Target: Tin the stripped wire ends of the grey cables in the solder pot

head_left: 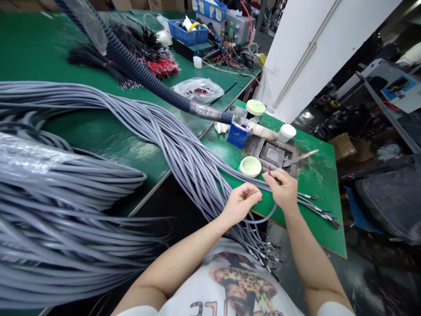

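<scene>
My right hand (284, 189) pinches the end of a grey cable (271, 213), with thin dark and reddish wires (268, 170) sticking up past the thumb and fingertip. The cable loops down below that hand. To its left, my left hand (242, 202) has curled fingers with the thumb and fingertips brought close together; anything between them is too small to make out. Beyond the hands lie a shallow pale-green round dish (250, 166) and a square pot (275, 154) with a shiny metallic surface. A flat blade with a light handle (305, 154) lies across the pot's right edge.
A thick bundle of grey cables (184, 149) runs across the green table (138, 162). A ribbed hose (158, 87) ends over a blue box (238, 134). White (287, 132) and green-lidded (255, 107) tubs stand behind the pot. A white pillar (296, 57) rises behind.
</scene>
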The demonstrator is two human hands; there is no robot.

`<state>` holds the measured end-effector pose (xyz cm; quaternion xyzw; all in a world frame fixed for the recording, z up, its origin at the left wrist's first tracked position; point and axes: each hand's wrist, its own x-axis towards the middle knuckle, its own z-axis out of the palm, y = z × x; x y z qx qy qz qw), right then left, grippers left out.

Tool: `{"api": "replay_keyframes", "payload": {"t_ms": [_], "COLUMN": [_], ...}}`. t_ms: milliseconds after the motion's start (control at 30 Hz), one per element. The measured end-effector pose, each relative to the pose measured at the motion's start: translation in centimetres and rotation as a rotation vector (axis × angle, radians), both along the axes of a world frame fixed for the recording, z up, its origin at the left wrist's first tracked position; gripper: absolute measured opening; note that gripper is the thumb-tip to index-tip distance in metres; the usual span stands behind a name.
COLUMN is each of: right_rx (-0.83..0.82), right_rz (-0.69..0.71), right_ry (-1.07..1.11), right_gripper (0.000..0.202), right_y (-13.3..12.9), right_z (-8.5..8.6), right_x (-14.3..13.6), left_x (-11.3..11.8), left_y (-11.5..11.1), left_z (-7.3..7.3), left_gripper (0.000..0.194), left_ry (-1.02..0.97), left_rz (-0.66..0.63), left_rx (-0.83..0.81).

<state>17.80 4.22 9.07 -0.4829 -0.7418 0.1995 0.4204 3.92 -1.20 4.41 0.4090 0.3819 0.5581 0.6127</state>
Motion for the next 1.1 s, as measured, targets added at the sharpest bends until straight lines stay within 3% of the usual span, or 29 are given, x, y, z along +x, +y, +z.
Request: {"api": "replay_keyframes", "payload": {"t_ms": [167, 367, 633, 833, 1000, 1100], "right_rx": [-0.068, -0.171, -0.196, -0.157, -0.153, -0.206], "right_rz": [0.042, 0.039, 0.028, 0.015, -0.183, -0.314], "right_ry": [-0.307, -0.654, -0.772, -0.735, -0.705, -0.792], "right_gripper": [0.028, 0.026, 0.024, 0.028, 0.031, 0.027], "right_y": [5.1, 8.4, 9.1, 9.2, 11.0, 12.4], "right_z": [0.1, -1.7, -2.4, -0.5, 0.8, 0.1], "right_x": [0.0, -1.1, -1.7, -0.6, 2.9, 4.4], "left_x": [-2.2, -2.2, -2.2, -3.4, -4.8, -4.9], "left_y": [0.6, 1.0, 1.1, 1.1, 1.6, 2.0], "left_z": [-0.9, -2.5, -2.3, -1.4, -1.5, -2.0], "left_gripper": [0.012, 0.014, 0.014, 0.015, 0.007, 0.006], "left_ry": [0.543, 0.783, 0.775, 0.556, 0.542, 0.616], "left_rz": [0.197, 0.132, 0.115, 0.133, 0.338, 0.333], "left_rx": [0.432, 0.59, 0.571, 0.506, 0.573, 0.599]}}
